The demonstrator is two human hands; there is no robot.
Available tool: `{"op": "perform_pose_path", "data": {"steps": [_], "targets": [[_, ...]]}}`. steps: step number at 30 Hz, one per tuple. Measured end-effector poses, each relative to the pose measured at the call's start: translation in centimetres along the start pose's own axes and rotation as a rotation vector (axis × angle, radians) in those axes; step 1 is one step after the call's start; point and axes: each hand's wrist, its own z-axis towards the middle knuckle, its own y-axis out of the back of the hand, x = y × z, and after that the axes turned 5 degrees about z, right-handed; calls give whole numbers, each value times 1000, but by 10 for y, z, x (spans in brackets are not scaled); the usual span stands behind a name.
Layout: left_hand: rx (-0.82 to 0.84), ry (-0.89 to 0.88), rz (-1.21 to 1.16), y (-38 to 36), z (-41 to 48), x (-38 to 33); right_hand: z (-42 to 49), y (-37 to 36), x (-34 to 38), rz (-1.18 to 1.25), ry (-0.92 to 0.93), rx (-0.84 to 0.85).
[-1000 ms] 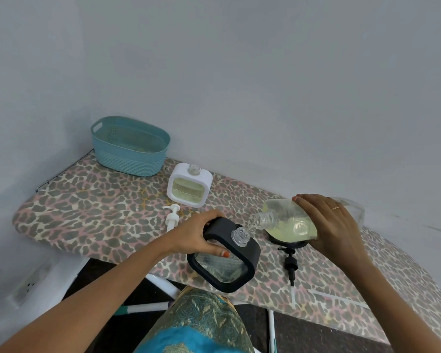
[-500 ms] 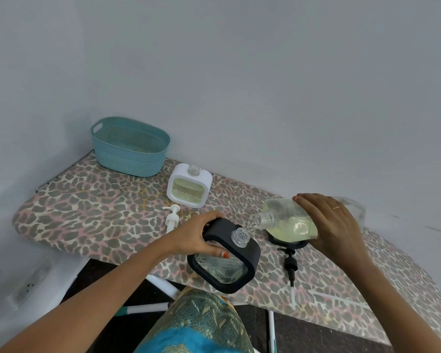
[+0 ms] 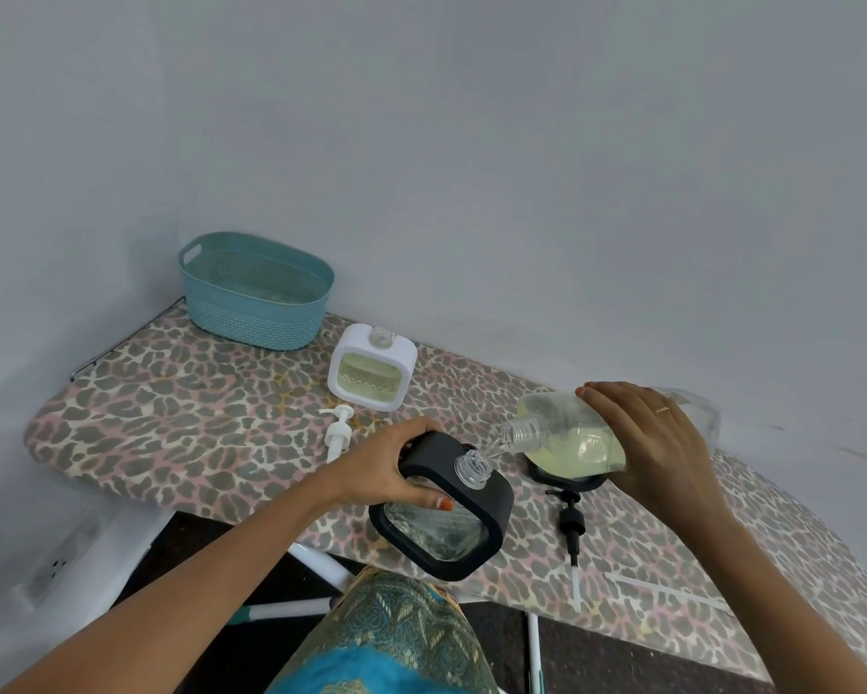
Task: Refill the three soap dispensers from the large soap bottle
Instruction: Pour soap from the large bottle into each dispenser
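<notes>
My left hand (image 3: 396,468) grips a black-framed clear dispenser (image 3: 446,513), tilted, at the near edge of the board. My right hand (image 3: 657,443) holds the large clear soap bottle (image 3: 567,438) tipped on its side, its open neck just above the dispenser's mouth. A thin stream of pale yellow soap runs from one to the other. A white-framed dispenser (image 3: 371,375) with yellowish soap inside stands open further back. A third black dispenser (image 3: 562,480) is mostly hidden under the bottle.
A white pump head (image 3: 339,433) and a black pump head (image 3: 572,528) lie loose on the leopard-print ironing board (image 3: 181,418). A teal plastic basket (image 3: 253,290) stands at the back left corner against the wall. A white strip (image 3: 667,591) lies on the right.
Hardly anything differs. Both hands hold the same pose while the soap keeps pouring; the bottle's neck has dipped very slightly toward the dispenser.
</notes>
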Motion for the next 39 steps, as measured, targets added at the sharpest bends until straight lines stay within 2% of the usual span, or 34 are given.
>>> {"op": "perform_pose_path", "data": {"steps": [22,39], "targets": [[1,-1,-33,-2,0,1,3,4,-2,4,19,-42],[-15,-33,-64,-4,1,3,4,7,-2,-2,14,4]]}}
